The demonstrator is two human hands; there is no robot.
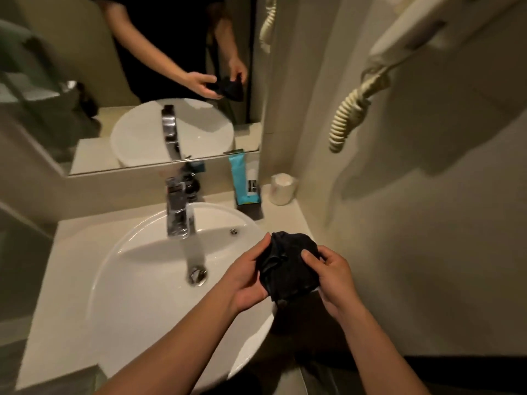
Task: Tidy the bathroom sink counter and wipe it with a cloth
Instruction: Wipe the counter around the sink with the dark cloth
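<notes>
A crumpled black cloth (288, 266) is held between both hands over the right rim of the white round sink (137, 295). My left hand (248, 276) grips its left side, thumb on top. My right hand (332, 276) pinches its right side. Water runs from the chrome faucet (178, 212) down to the drain (197, 275). The beige counter (65, 295) surrounds the basin.
At the back right of the counter stand a blue tube in a dark holder (242, 181) and a toilet paper roll (282, 189). A mirror (142, 81) spans the back wall. A wall hair dryer with a coiled cord (353, 109) hangs on the right.
</notes>
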